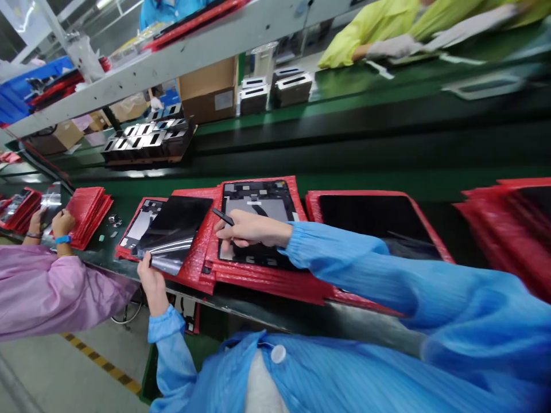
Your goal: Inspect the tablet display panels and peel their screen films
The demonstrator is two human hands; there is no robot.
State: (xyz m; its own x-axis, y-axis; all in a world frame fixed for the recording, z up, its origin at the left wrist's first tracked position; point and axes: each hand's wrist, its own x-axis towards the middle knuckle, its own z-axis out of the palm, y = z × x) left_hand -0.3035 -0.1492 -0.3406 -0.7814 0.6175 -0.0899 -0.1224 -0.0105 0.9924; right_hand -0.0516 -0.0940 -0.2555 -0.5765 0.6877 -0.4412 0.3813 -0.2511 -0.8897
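My left hand grips the lower left corner of a glossy black tablet screen, which is tilted over red bubble-wrap sleeves. My right hand is closed on a thin black stick-like tool; its exact kind is unclear. Beneath that hand lies an open tablet housing with grey and black inner parts, resting on a stack of red bubble-wrap sleeves. Partly covered by the held screen, another open tablet housing shows at the left.
To the right, a black panel lies on red wrap, beside a further red stack. A co-worker's hands are at the left by red sleeves. Metal parts in a tray and a cardboard box stand behind.
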